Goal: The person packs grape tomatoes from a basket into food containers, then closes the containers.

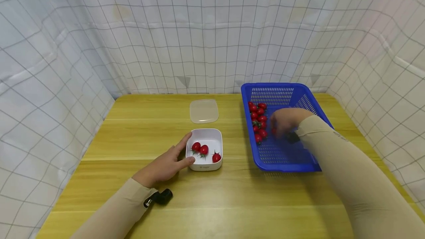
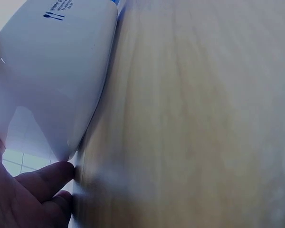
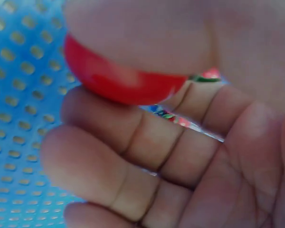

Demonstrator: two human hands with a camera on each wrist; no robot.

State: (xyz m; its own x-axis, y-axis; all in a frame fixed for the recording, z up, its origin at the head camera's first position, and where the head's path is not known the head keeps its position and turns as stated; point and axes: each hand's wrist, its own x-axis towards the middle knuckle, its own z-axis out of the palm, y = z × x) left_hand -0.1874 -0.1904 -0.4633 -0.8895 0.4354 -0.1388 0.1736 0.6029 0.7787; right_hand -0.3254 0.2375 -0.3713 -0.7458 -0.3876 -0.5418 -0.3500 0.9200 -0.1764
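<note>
A white square container stands on the table with three cherry tomatoes inside. My left hand holds it at its left side, thumb by the front corner and index finger along the wall toward the back. In the left wrist view, the container's printed wall rises close beside bent fingers. Over in the blue basket, my right hand is blurred. The right wrist view shows it pinching a red cherry tomato between thumb and finger, its other fingers loosely bent.
Several more cherry tomatoes lie along the basket's left side. Behind the container lies a flat translucent lid. Grid-patterned white curtains enclose the wooden table at the back and sides.
</note>
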